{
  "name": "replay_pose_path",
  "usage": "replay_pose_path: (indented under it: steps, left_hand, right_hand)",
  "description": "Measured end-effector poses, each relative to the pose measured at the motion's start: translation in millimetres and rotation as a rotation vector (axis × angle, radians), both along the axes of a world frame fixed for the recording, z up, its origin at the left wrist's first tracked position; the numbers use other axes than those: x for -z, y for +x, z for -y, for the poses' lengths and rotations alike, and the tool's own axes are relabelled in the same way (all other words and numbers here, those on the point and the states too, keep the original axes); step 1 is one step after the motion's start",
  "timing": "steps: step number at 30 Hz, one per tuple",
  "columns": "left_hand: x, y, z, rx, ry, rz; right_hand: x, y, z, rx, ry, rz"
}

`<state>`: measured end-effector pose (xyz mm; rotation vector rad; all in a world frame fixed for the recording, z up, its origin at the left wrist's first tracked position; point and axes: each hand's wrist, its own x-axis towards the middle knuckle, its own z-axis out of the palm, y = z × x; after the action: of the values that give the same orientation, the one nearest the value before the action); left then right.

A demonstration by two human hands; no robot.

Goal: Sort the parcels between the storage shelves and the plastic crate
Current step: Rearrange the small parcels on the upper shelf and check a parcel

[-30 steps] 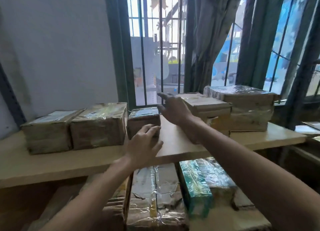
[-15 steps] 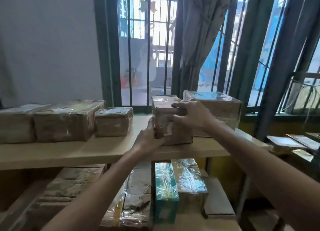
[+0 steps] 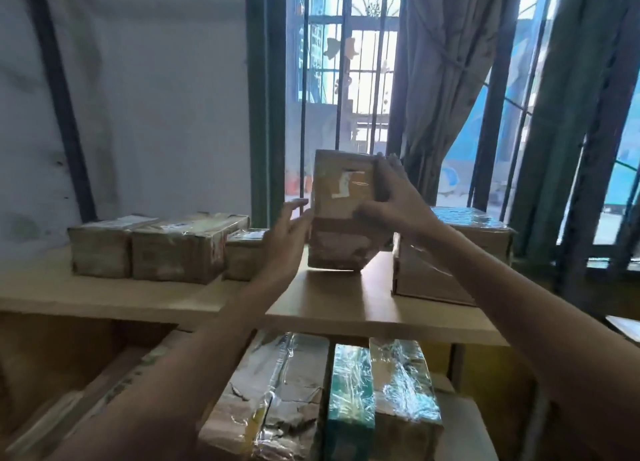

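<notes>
Hands raised: left hand [image 3: 289, 237] presses flat against the upended parcel [image 3: 341, 218], right hand [image 3: 393, 199] grips it.

**Two bare hands, both on one parcel**

Left hand [image 3: 285, 242]: the bare forearm rises from the lower left. The palm is pressed against the left side of the parcel [image 3: 332, 239], with the fingers [image 3: 296, 204] straight and pointing up and away.

Right hand [image 3: 394, 201]: the bare forearm reaches in from the lower right. The fingers [image 3: 389, 164] wrap the parcel's right edge, the thumb lies across its near face, and the hand grips.

Both arms are stretched forward, with the hands opposite each other.
</notes>
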<state>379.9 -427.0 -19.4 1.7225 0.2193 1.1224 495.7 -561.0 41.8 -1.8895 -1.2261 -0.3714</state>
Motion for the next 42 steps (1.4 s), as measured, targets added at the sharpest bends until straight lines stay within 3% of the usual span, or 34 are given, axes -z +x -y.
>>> replay_pose_path:
  steps: [2,6,10,16,19,27,34,42]
  left_hand:
    - [3.3,-2.4,3.6,0.048,0.040,-0.047]
    - [3.6,-5.2,5.5,0.085,0.022,0.043]
    - [-17.3,-3.5,5.8,0.059,0.074,0.044]
    - [-32.0,-14.3,-0.3,0.150,0.229,0.028]
    - [-12.7,-17.2,-5.6,0.120,0.276,-0.119]
    - [28.7,-22.0,-30.8,0.345,0.030,-0.135]
    - [33.9,-37.7,-42.4,0.515,0.015,-0.200]
    - [48.2,-53.6,-12.0,0.627,-0.161,-0.074]
  right_hand:
    - [-4.5,3.2,-1.3,0.016,-0.039,0.016]
    - [-5.6,2.3,-1.6,-0.056,-0.073,0.057]
    - [-10.9,-2.8,-0.1,0.022,0.172,0.159]
    - [-34.4,-8.9,5.4,-0.148,0.479,-0.156]
    - [-36.8,-11.3,2.1,-0.178,0.494,-0.211]
    - [-23.7,-27.4,-12.7,-0.199,0.505,-0.279]
    - [-19.5,-51.6,-14.6,-0.094,0.554,-0.370]
    - [3.7,-101.4,13.0,0.062,0.414,-0.296]
